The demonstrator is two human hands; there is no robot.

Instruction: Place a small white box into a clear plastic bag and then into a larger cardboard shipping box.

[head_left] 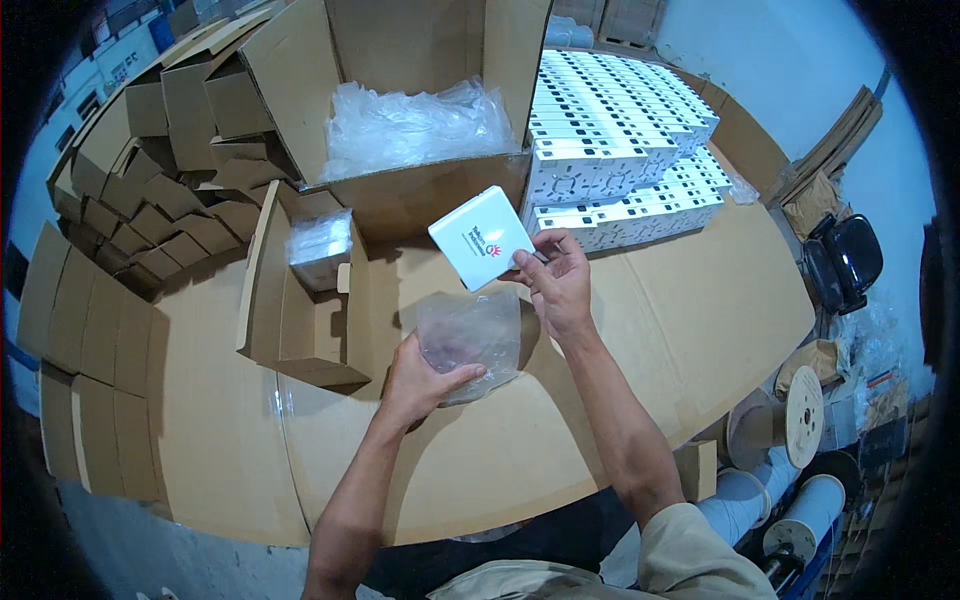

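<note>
My right hand (563, 283) pinches a square white box (474, 243) by its lower right side, at one o'clock from my left hand (420, 386), whose thumb and fingers grip a clear plastic bag (462, 330) over the table (690, 330). From that left hand, a narrow open carton (262, 305) stands at ten o'clock, stacked white units (600, 178) at one.

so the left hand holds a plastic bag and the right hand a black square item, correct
Not quite: the square item in the right hand is white, not black, as the head view shows. The left hand does hold a plastic bag.
</note>
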